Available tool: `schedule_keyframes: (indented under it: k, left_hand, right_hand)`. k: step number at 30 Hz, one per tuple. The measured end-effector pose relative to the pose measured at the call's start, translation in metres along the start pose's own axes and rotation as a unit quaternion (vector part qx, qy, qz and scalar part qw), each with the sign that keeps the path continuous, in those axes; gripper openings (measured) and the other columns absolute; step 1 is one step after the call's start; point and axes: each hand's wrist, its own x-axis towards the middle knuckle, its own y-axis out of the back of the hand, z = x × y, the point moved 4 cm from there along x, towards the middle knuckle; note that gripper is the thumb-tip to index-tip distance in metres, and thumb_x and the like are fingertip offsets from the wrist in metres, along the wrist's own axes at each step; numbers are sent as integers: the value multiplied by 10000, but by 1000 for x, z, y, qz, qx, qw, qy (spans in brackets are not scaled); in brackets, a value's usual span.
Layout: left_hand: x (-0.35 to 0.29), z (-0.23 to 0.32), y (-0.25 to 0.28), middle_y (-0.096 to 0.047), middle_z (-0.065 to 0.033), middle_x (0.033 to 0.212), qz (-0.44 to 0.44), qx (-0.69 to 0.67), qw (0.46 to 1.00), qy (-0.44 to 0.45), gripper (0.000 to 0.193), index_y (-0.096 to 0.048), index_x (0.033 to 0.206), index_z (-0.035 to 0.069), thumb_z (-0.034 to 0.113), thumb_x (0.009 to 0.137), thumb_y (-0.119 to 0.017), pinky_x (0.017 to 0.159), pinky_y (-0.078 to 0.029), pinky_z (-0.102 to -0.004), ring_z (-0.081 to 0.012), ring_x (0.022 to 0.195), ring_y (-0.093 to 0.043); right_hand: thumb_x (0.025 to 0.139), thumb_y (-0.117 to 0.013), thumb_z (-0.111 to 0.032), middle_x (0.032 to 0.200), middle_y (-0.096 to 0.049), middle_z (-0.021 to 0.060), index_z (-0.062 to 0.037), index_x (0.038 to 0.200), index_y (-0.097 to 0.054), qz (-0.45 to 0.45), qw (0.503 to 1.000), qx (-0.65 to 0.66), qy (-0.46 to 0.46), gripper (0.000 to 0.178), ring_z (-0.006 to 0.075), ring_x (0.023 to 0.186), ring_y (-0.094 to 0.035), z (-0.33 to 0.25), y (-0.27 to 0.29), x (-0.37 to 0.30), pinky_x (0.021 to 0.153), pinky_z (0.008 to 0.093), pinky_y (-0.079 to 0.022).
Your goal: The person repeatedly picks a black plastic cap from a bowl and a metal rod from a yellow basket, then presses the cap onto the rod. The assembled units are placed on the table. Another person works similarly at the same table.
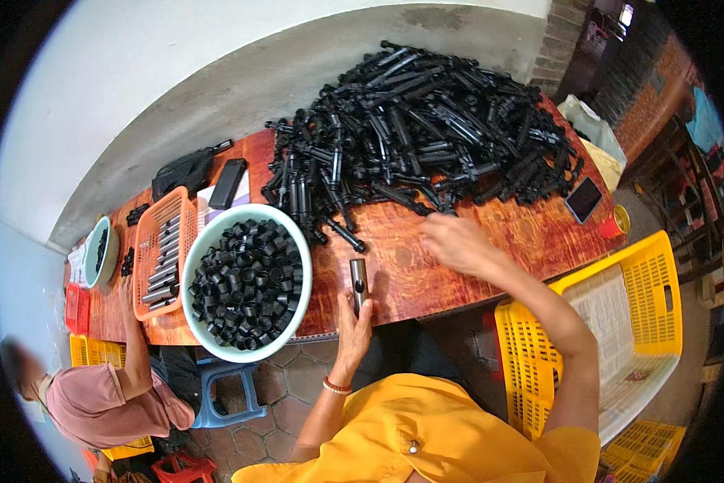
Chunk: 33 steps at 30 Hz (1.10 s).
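"Two hands are at work; what has each got?"

"The left hand (352, 330) grips a silver slotted metal tube (357, 274), thumb and fingers around its lower end, at the near edge of the wooden surface (410, 290). The right hand (457, 244), at two o'clock from the tube, reaches to the near edge of a heap of black tubular parts (426, 129). I can't tell whether its fingers close on one."

"And the supplies?"

"From the tube, a pale green basin (253, 355) of black caps (245, 282) sits at nine o'clock, with an orange basket (142, 241) of more metal tubes (167, 249) just beyond. A yellow crate (531, 362) stands toward four o'clock."

"Which step is it?"

"Choosing a black part, I'd judge, with the tube held ready."

"What does the next move call for?"

"Probably a clean hold on one part, without dragging its neighbours, and a steady left grip."
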Motion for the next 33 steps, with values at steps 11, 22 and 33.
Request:
schedule_keyframes:
  k: [11,22,33]
  left_hand:
    - [-21,-3,23,-543,-62,890,-15,-158,987,16,342,-345,1177,46,138,914,-544,726,-464,-267,-131,777,-545]
    - [-11,-4,18,-555,-48,863,-45,-229,971,51,295,-416,1180,51,133,922,-534,719,-481,-279,-137,771,-568]
    - [-21,4,20,-569,-54,878,-20,-263,963,59,288,-410,1147,70,122,902,-552,704,-483,-287,-140,749,-568]
  right_hand:
    - [804,-578,-84,1097,-488,252,-15,1178,-420,75,995,32,-49,412,423,1014,-519,-48,-115,75,814,509,-454]
    - [778,-591,-188,1083,-540,249,14,1147,-512,60,983,43,-171,429,420,985,-550,-42,-81,-10,837,509,-462]
    - [732,-676,-123,1052,-513,199,0,1062,-490,151,983,1,-100,399,376,1014,-498,-40,-118,30,823,474,-436]
